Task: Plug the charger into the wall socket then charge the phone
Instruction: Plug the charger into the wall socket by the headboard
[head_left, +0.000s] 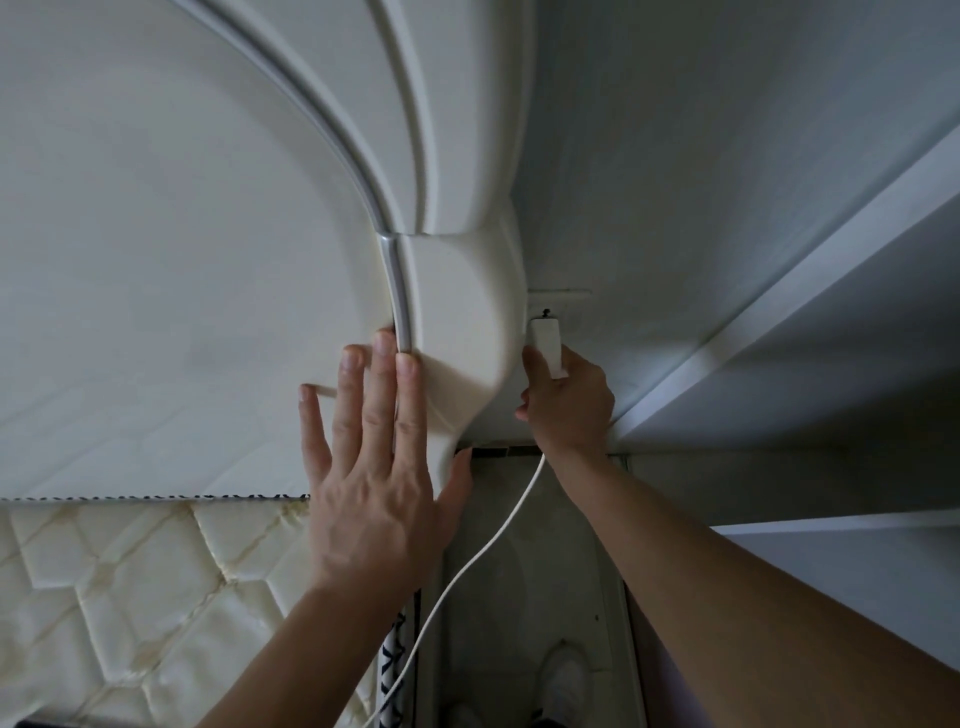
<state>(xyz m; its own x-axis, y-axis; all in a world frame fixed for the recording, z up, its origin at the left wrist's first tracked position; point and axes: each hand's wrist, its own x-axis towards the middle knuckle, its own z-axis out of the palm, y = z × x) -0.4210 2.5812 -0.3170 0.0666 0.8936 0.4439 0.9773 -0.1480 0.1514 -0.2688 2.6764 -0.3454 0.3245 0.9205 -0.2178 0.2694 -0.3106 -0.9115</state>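
The right hand (569, 402) is wrapped around the white charger (546, 345) and holds it up against the wall (727, 182), just past the right edge of the headboard (208, 208). The top of the charger sits at a pale plate on the wall that looks like the socket (558, 301). It is dim there, so I cannot tell if the pins are in all the way.

The left hand (376, 467) is open and flat. It presses on the headboard near its lower right corner and holds nothing.

The white cord (498, 540) hangs down from the right hand, past the right edge of the mattress (130, 597) toward the floor (519, 571).

This is the first step, the plugging in. I think the next move is a firm, straight push so the charger sits tight. Then the loose end of the cord must be found. The phone is not in view.
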